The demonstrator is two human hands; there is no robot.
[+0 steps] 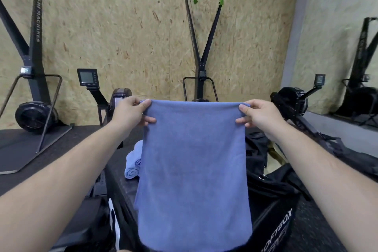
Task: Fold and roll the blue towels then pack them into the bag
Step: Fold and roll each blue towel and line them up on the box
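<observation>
Blue fuzzy rectangular towel (194, 170) hangs flat at centre, its top corners pinched by the left hand (131, 113) at 10 o'clock and the right hand (259, 115) at 2. Beneath, a black padded box (276, 227) reads "SOFTBOX". Rolled pale-blue towels (133, 163) lie at 9 o'clock, a black fabric bag (255, 149) at 3. Beyond, a black upright frame (36, 26) lettered "SKI MACHINES" fronts a chipboard wall (122, 26).

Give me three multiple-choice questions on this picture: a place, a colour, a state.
1. The rolled towels lie where? A) left of the held towel B) right of it C) on top of it
2. The held towel's colour? A) white B) blue C) green
3. How is the held towel? A) rolled B) crumpled C) hanging spread
Answers: 1 A, they peek out past its left edge; 2 B, it is plainly blue; 3 C, the left hand and right hand pinch its top corners.
</observation>
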